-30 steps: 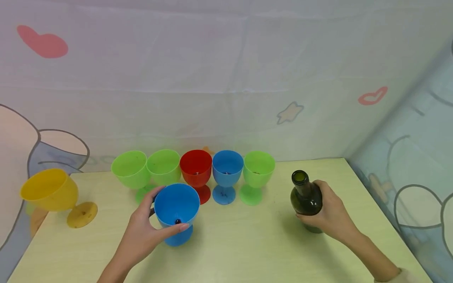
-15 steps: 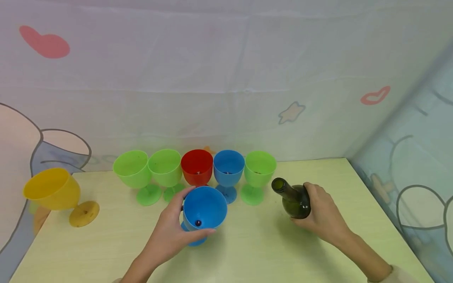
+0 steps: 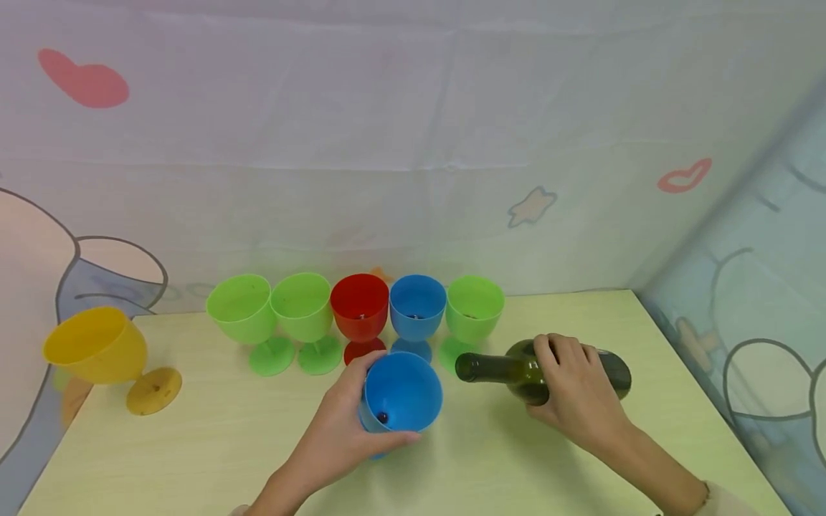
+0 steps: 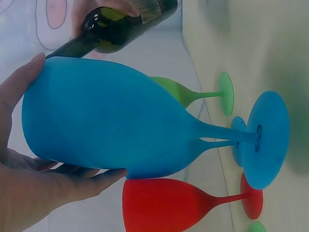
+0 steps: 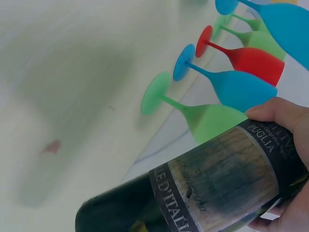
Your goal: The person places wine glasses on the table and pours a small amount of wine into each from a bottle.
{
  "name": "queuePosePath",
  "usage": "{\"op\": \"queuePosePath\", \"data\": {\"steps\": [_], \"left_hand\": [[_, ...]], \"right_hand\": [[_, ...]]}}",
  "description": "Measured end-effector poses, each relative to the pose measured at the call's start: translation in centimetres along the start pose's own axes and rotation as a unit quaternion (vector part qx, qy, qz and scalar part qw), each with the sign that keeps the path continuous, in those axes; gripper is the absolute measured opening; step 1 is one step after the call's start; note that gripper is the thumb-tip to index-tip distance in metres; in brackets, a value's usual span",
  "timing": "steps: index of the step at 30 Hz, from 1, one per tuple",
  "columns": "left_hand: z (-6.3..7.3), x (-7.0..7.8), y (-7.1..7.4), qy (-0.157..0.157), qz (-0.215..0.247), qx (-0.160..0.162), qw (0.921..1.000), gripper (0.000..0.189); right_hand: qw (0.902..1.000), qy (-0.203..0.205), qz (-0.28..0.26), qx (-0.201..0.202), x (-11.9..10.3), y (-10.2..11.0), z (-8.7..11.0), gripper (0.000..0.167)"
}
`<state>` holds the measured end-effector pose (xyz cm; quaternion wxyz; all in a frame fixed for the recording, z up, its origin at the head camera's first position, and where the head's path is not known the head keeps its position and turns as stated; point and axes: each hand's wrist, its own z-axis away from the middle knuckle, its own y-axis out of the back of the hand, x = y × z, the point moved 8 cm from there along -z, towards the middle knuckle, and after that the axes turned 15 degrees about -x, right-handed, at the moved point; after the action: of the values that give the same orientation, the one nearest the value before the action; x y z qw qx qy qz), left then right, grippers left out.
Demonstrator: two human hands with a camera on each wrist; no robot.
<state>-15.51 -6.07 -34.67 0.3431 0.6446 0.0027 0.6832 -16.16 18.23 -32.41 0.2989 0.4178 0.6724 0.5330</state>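
My left hand (image 3: 338, 423) grips the bowl of a blue goblet (image 3: 403, 390), thumb along the near side and fingers round the left. Inside the goblet, low in the bowl, shows a small dark round thing (image 3: 383, 418). Raised over the table, a dark green wine bottle (image 3: 528, 380) lies almost level in my right hand (image 3: 574, 394), its neck pointing left toward the goblet. In the left wrist view the bottle's neck (image 4: 72, 47) slopes down behind the goblet's rim. Its label (image 5: 227, 179) faces the right wrist camera.
Along the back stands a row of goblets: two green ones (image 3: 239, 308) (image 3: 302, 308), a red one (image 3: 359, 308), a blue one (image 3: 417, 308) and another green one (image 3: 474, 308). A yellow goblet (image 3: 97, 351) is far left. Behind the table (image 3: 213, 444) hangs a printed cloth (image 3: 413, 143).
The blue goblet has moved right in my left hand. My right hand has tipped the bottle from nearly upright to almost level, its mouth swinging left toward the goblet.
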Motion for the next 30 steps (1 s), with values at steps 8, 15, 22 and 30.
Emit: {"op": "queuePosePath", "data": {"steps": [8,15,22,30], "left_hand": [[0.0,0.2,-1.0,0.001,-0.013,-0.030,0.9995,0.092],[0.0,0.6,-1.5,0.001,-0.010,-0.050,0.9987,0.093],[0.0,0.8,-1.9,0.000,-0.019,-0.060,0.9980,0.094],[0.1,1.1,-1.9,-0.004,-0.035,-0.061,0.9975,0.094]], "right_hand": [[0.9966,0.032,0.074,0.015,-1.3,0.5,0.2,0.080],[0.9943,0.038,0.094,0.034,-1.8,1.4,0.2,0.073],[0.9921,0.047,0.110,0.040,-2.5,2.2,0.2,0.078],[0.9851,0.057,0.152,0.056,-2.8,2.7,0.2,0.068]]}}
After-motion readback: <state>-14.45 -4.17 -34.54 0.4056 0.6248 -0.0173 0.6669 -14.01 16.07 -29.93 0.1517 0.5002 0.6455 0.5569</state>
